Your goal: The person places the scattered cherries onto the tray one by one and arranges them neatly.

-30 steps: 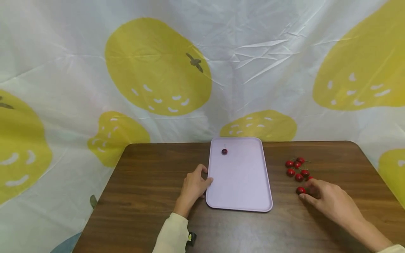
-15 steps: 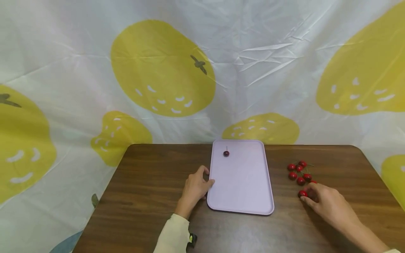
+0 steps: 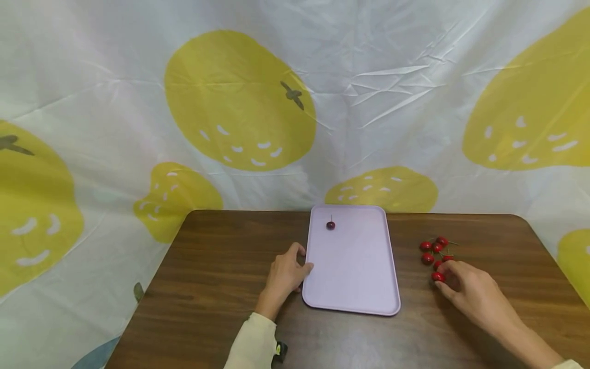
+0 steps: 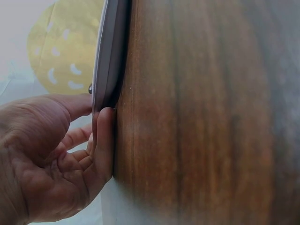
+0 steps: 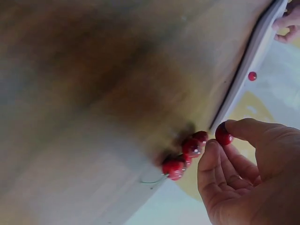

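My right hand (image 3: 479, 297) pinches a red cherry (image 5: 223, 134) between thumb and fingertips, just in front of a small cluster of cherries (image 3: 427, 259) on the right of the table. Part of that cluster is hidden behind the fingers in the head view. At the tray's left side, my left hand (image 3: 285, 271) holds the rim of the pale lilac tray (image 3: 350, 266). The left wrist view has the thumb over the rim and a finger (image 4: 104, 140) against its outer underside. One dark red cherry (image 3: 330, 225) with its stem up lies near the tray's far left corner.
The brown wood-grain table (image 3: 221, 266) ends at a white curtain (image 3: 369, 128) printed with big yellow fruit. Thin green stems stick out from the cherry cluster. A black band (image 3: 280, 351) shows by the left sleeve.
My right hand has moved slightly away from me with the pinched cherry, now covering more of the cluster. The left hand keeps its place at the tray; the head view has shifted a little.
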